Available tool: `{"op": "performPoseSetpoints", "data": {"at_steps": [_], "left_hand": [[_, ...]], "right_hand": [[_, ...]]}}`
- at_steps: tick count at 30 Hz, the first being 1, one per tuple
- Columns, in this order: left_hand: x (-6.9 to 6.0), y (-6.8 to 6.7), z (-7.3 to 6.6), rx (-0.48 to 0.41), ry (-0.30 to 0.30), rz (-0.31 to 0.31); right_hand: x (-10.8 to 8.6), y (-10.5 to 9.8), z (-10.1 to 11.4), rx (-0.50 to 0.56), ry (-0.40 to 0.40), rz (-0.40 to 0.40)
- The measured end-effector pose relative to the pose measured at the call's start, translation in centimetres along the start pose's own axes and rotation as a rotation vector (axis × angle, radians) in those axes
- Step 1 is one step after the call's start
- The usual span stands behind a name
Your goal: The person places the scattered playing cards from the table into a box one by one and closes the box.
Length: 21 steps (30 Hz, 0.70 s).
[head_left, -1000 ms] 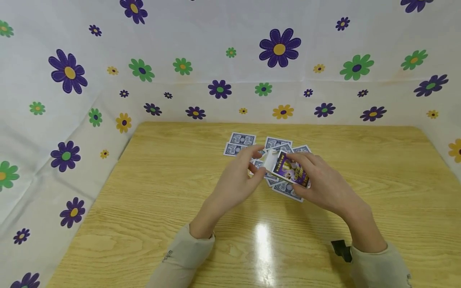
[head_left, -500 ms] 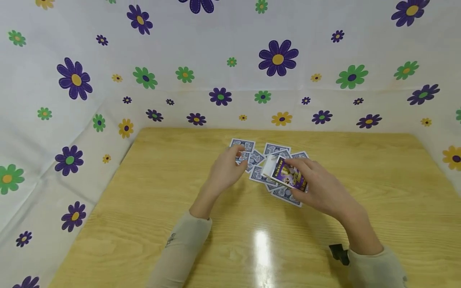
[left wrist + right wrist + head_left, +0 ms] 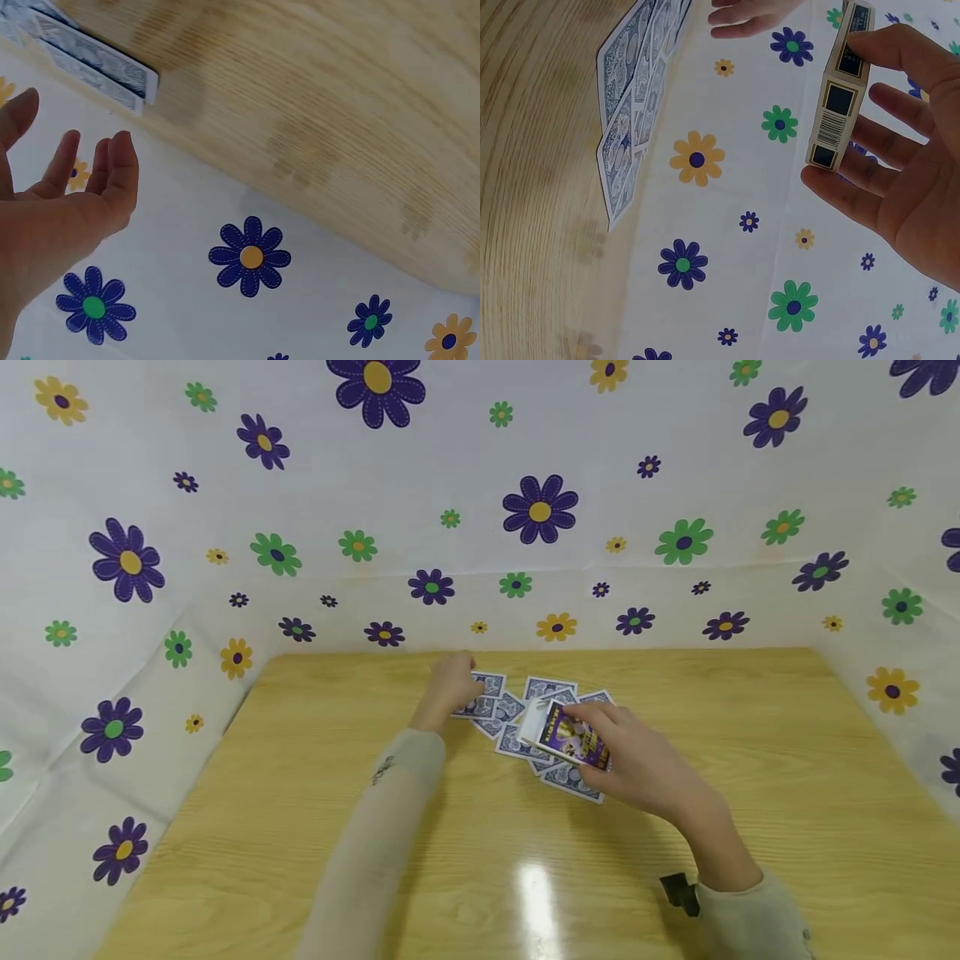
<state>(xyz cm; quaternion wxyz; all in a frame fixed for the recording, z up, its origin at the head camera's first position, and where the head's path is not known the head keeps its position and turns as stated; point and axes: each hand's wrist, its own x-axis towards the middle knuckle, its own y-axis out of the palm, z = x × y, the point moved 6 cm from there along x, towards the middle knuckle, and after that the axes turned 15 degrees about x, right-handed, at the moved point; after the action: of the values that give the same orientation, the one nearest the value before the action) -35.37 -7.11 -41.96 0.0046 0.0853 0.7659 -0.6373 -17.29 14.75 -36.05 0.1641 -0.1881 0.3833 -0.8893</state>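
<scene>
My right hand grips a purple playing-card box between thumb and fingers, above the cards. The box's white flap end points left. In the right wrist view, the box's narrow side with a barcode shows. My left hand is at the far left of the cards, its fingers relaxed and slightly bent. In the left wrist view, that hand has nothing between thumb and fingers. Several blue-backed playing cards lie face down and overlapping on the table. The left hand covers part of the leftmost cards.
The wooden table reaches back to a white cloth wall printed with flowers, which also stands at both sides. A small black piece sits beside the right sleeve.
My left hand has left the flap end of the box and moved left and away, over to the far-left cards. The right hand still holds the box. The head view has shifted slightly.
</scene>
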Motion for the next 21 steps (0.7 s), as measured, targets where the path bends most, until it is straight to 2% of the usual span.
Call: {"op": "performPoseSetpoints", "data": {"at_steps": [2, 7, 9, 11, 16, 21], "left_hand": [[0.6, 0.4, 0.4, 0.0, 0.012, 0.016], [1.6, 1.2, 0.5, 0.039, 0.129, 0.074], [1.7, 1.3, 0.8, 0.06, 0.156, 0.09], [1.8, 1.4, 1.2, 0.054, 0.154, 0.1], [1.9, 1.4, 1.9, -0.024, 0.121, 0.111], [1.7, 1.8, 2.2, -0.034, 0.104, 0.127]], "right_hand": [[0.2, 0.1, 0.1, 0.008, -0.007, 0.0], [0.0, -0.3, -0.2, 0.007, 0.001, -0.019], [-0.1, -0.4, -0.2, 0.009, 0.004, -0.024], [-0.1, -0.4, -0.3, 0.01, 0.006, -0.027], [0.0, -0.3, -0.2, 0.004, 0.003, -0.02], [0.1, 0.1, -0.3, 0.0, 0.007, -0.007]]}}
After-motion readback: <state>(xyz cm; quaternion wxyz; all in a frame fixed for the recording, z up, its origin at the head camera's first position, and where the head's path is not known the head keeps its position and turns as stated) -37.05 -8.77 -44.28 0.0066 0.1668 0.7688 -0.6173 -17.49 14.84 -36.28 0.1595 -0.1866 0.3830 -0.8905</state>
